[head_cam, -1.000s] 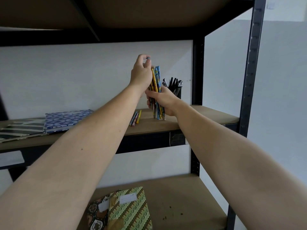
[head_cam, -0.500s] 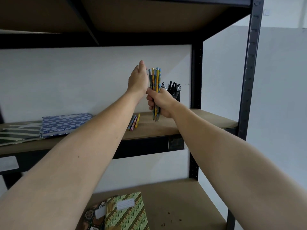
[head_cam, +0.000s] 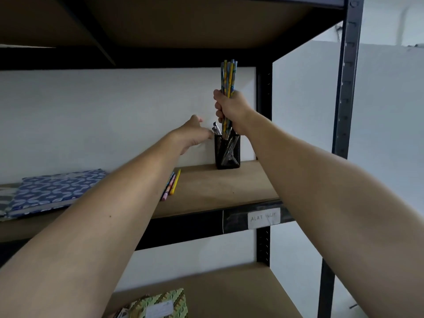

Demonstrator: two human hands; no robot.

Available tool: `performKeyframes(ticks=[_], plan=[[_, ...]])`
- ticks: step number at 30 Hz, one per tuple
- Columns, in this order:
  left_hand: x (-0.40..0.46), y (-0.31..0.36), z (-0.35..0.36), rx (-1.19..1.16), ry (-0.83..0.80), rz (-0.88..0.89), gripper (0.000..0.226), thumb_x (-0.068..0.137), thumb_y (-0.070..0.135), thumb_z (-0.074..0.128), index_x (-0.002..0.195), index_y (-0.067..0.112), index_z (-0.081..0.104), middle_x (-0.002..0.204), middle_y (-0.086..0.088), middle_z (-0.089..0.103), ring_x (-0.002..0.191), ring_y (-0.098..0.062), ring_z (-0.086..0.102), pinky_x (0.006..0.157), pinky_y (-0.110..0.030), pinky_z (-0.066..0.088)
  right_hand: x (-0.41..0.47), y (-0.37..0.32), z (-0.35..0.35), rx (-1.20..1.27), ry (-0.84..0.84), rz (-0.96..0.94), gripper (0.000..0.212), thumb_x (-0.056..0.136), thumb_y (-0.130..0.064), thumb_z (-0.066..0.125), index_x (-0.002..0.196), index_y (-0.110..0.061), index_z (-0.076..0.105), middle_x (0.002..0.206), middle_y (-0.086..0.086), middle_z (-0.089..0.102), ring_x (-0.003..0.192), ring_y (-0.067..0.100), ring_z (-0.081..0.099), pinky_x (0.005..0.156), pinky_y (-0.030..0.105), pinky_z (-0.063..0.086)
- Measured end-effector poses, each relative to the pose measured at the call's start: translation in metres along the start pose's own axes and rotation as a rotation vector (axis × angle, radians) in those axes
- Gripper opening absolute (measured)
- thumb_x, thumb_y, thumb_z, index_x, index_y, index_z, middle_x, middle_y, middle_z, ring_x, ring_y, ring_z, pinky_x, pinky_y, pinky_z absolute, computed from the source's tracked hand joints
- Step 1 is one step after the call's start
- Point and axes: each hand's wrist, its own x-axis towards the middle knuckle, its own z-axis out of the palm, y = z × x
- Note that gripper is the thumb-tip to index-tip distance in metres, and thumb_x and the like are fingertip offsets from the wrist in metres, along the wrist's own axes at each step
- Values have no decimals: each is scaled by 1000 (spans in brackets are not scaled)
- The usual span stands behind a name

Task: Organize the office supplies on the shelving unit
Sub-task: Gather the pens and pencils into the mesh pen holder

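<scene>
The left hand (head_cam: 195, 136) reaches toward the mesh pen cup (head_cam: 227, 152) from its left side, fingers relaxed and holding nothing, close to the cup's rim. The right hand (head_cam: 231, 110) grips the pencil bundle (head_cam: 228, 76) in a fist. The bundle stands upright directly above the cup's opening, lower ends at its rim among the pens, so insertion likely requires a straight downward move.

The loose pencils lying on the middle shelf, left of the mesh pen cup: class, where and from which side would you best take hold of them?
Pinch the loose pencils around their mid-length, coming from above. They lie flat, side by side on the shelf board, so only the tops and sides are free. The left hand is open and nearer; the right hand grips the pencil bundle over the mesh cup.
</scene>
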Motion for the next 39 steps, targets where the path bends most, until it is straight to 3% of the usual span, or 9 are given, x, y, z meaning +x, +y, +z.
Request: performKeyframes(ticks=[4, 15, 20, 25, 28, 32, 35, 39], plan=[[24, 1, 8, 27, -87, -10, 97, 80, 23, 82, 153, 19, 19, 151, -12, 40, 134, -26, 44, 112, -42, 38, 20, 6, -2, -41, 33, -38, 16, 101, -24, 50, 91, -12, 46, 66, -1, 42, 49, 13, 39, 48, 25, 39], [56, -1, 29, -8, -88, -14, 124, 66, 16, 92, 155, 30, 7, 154, -10, 35, 137, -28, 40, 111, -44, 40, 53, 25, -5, -89, 118, -124, 19, 103, -24, 47, 88, -13, 45, 64, -2, 41, 50, 12, 36, 52, 27, 37], [57, -2, 28, -67, -118, -22, 123, 63, 18, 94, 154, 32, 13, 151, -8, 39, 133, -26, 43, 108, -43, 44, 55, 29, -6, -82, 130, -104, 18, 102, -22, 47, 88, -13, 44, 64, -2, 41, 50, 13, 35, 50, 28, 36], [50, -2, 21, -74, -198, -12, 106, 75, 11, 87, 154, 29, 17, 148, -12, 39, 125, -18, 46, 88, -29, 50, 54, 28, -6, -38, 126, -82, 17, 101, -20, 47, 86, -13, 43, 63, 0, 39, 51, 16, 35, 50, 28, 37], [43, -1, 13, -63, -256, -17, 103, 77, 12, 85, 153, 31, 18, 152, -15, 34, 127, -20, 47, 89, -29, 47, 51, 25, -5, 18, 117, -55, 14, 101, -18, 47, 91, -10, 44, 64, 2, 38, 51, 17, 36, 49, 28, 39], [30, 0, 4, -51, -299, -38, 99, 79, 14, 84, 154, 29, 20, 155, -13, 31, 129, -19, 46, 92, -30, 45, 43, 19, 1, -13, 78, -6, 15, 102, -22, 49, 97, -8, 52, 70, 3, 49, 51, 16, 50, 54, 28, 48], [25, 0, 4, -61, -305, -52, 95, 81, 13, 81, 154, 24, 21, 152, -11, 36, 115, -13, 52, 93, -30, 44, 38, 17, 2, -180, 25, 11, 19, 101, -27, 52, 98, -10, 60, 80, 1, 57, 68, 15, 55, 65, 26, 46], [20, 2, 6, -72, -313, -63, 95, 82, 12, 80, 156, 20, 20, 149, -8, 43, 122, -16, 51, 94, -31, 43, 31, 24, -5, -366, -111, 86, 26, 100, -33, 54, 99, -12, 69, 91, 0, 64, 87, 16, 59, 70, 26, 45]])
